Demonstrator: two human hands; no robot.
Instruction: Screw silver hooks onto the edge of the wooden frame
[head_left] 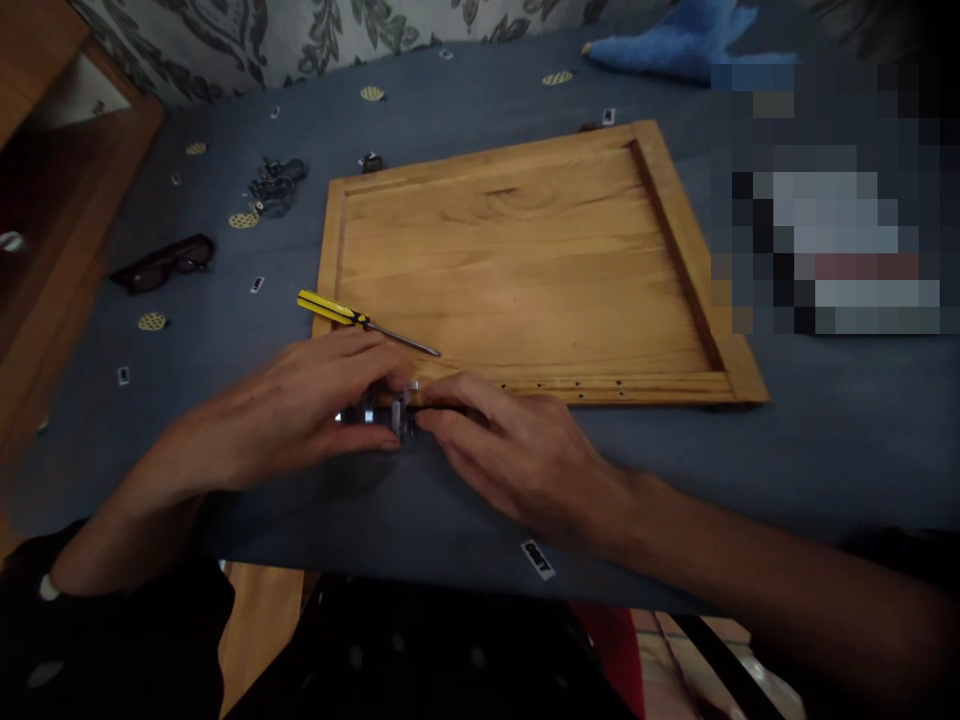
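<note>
A wooden panel with a raised frame [517,260] lies on the blue-grey cloth, small dark holes along its front edge. At that edge, left of the holes, is a shiny metal fitting [398,418], perhaps a hinge, partly hidden by fingers. My left hand [322,400] grips it between thumb and fingers. From the other side, my right hand [517,440] brings its fingertips together at the fitting's right end; whatever they pinch is too small to make out. A screwdriver with a yellow and black handle [330,307] rests across the panel's left side, above my left hand.
Dark sunglasses [169,262] and a tangle of dark metal pieces [276,187] lie to the left. A blue plush toy [675,42] lies at the back right, beside a blurred-out area. Wooden furniture [67,230] borders the left side.
</note>
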